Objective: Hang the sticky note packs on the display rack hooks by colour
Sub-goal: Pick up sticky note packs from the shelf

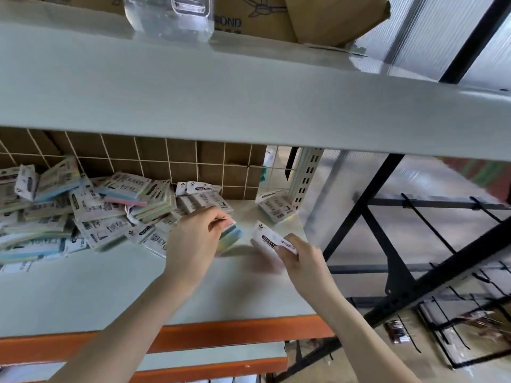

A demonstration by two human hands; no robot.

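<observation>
1. On the pale shelf [110, 286], the left hand [193, 244] curls its fingers round a multicolour pack [231, 236], lifting it from the heap [83, 211].
2. The right hand [301, 261] pinches a pink pack [269, 244], probably ready for the black rack [442, 313] alongside.

"STICKY N…" on pink pack [266, 243], "…OND" on top-shelf cardboard box [243, 15]

Pastel-striped sticky note packs [83, 211] (pink, blue, green), orange-edged pale grey shelf [193, 294].
</observation>
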